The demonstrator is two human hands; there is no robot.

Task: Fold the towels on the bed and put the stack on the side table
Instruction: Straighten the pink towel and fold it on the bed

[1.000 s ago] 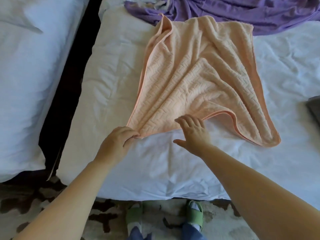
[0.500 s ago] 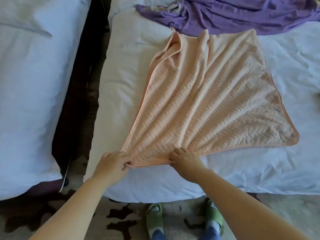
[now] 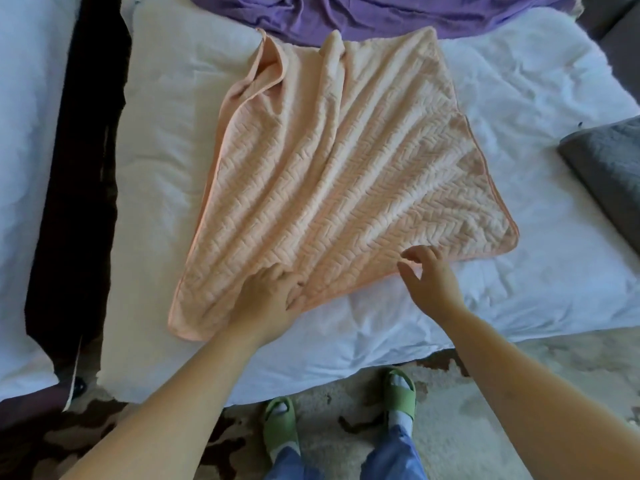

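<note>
Towel [image 3: 346, 168]: peach, herringbone weave, rumpled. It lies spread on the bed [image 3: 159, 174] straight ahead of you. Its long axis appears to run away from you. The far-left corner is turned over, and the near hem slants, closer to you at your left.

Left hand [image 3: 273, 296]: laid on the cloth just inside the near hem, fingers relaxed, gripping nothing.

Right hand [image 3: 429, 275]: fingers spread at the hem further right, touching or just above it; you cannot tell which.

The left hand is nearer the near-left corner, the right nearer the near-right one.

Purple cloth [image 3: 381, 15]: meets the far edge.

Grey towel [image 3: 609, 168]: well apart, at your right.
</note>
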